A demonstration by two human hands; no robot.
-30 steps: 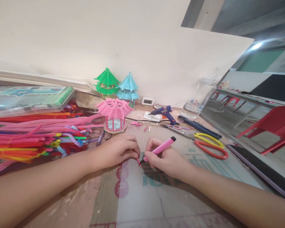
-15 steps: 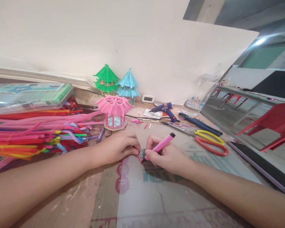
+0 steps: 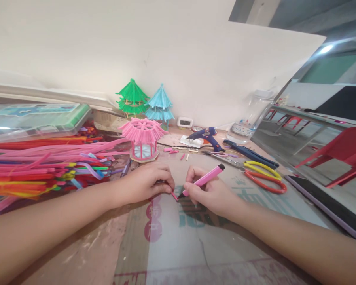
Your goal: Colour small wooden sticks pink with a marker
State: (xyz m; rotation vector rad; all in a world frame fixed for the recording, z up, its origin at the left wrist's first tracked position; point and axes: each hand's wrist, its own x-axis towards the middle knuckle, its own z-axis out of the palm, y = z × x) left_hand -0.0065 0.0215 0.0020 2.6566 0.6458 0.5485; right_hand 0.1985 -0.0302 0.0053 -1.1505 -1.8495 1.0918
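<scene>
Between thumb and fingers, my left hand (image 3: pixel 154 180) pinches a short, thin pink stick (image 3: pixel 174 196) just above the printed cardboard (image 3: pixel 169 245). A pink marker (image 3: pixel 206 177) is gripped in my right hand (image 3: pixel 210 194), its dark tip close to the stick's free end; whether they touch I cannot tell. Behind my left hand stands a small pink pavilion (image 3: pixel 142 138) with a fuzzy roof and an open top. Small pink and pale stick pieces (image 3: pixel 182 156) lie beyond my hands.
Bundled pipe cleaners (image 3: pixel 47 170) fill the left under a plastic case (image 3: pixel 35 120). Green (image 3: pixel 132 97) and blue (image 3: pixel 161 105) pavilions stand at the wall. Rightward are a glue gun (image 3: pixel 207 137), scissors (image 3: pixel 259 174), a dark blue tool (image 3: pixel 250 153), a jar (image 3: pixel 246 118) and a phone (image 3: pixel 329 206).
The marker has shifted slightly right and up in my right hand's grip, its tip drawing a little away from the stick. My left hand stays nearly still.
</scene>
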